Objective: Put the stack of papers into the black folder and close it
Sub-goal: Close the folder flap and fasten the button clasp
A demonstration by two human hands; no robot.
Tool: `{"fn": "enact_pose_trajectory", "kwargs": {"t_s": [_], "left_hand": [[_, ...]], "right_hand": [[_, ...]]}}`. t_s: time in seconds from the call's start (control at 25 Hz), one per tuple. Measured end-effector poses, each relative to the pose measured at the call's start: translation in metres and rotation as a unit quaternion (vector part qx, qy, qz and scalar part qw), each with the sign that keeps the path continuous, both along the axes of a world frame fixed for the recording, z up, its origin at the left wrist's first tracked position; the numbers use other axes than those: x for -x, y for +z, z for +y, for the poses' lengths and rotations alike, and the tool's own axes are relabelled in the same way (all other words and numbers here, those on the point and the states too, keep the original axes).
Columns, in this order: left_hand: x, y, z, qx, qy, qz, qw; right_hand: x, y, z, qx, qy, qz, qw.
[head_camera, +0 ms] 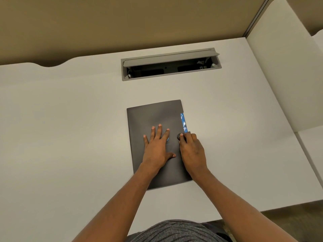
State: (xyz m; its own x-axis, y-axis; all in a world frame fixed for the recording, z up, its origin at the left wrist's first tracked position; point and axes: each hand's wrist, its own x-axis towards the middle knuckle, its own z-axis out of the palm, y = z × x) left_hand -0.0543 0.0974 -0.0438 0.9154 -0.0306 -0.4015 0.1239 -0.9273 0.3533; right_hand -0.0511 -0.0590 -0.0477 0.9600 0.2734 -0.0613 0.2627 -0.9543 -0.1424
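Note:
The black folder (150, 117) lies flat and closed on the white desk (70, 137), in front of me. A strip of blue and white paper (183, 122) shows along its right edge; the rest of the papers is hidden inside. My left hand (157, 145) rests flat on the cover with its fingers spread. My right hand (191, 149) is at the folder's right edge, fingers curled on a small round black clasp (180, 136) of the folder's flap.
A grey cable hatch (170, 64) stands open in the desk beyond the folder. White partition panels (279, 75) rise along the right side. The desk's front edge runs close to my body at lower right.

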Motion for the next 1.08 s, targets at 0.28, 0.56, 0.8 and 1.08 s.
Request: {"fn": "enact_pose_trajectory", "kwargs": {"t_s": [0.28, 0.56, 0.8, 1.08], "left_hand": [[-0.002, 0.001, 0.0, -0.005, -0.006, 0.007, 1.0], [-0.002, 0.0, 0.0, -0.011, -0.01, 0.008, 1.0], [0.001, -0.002, 0.001, 0.0, -0.002, -0.007, 1.0], [0.007, 0.003, -0.001, 0.003, 0.002, -0.031, 1.0]], "right_hand": [[-0.001, 0.008, 0.004, 0.095, 0.036, 0.037, 0.994], [0.0, 0.011, 0.004, 0.144, 0.047, 0.027, 0.988], [0.002, 0.009, 0.004, 0.097, 0.019, 0.073, 0.992], [0.002, 0.017, 0.006, -0.009, -0.047, 0.058, 0.997]]}}
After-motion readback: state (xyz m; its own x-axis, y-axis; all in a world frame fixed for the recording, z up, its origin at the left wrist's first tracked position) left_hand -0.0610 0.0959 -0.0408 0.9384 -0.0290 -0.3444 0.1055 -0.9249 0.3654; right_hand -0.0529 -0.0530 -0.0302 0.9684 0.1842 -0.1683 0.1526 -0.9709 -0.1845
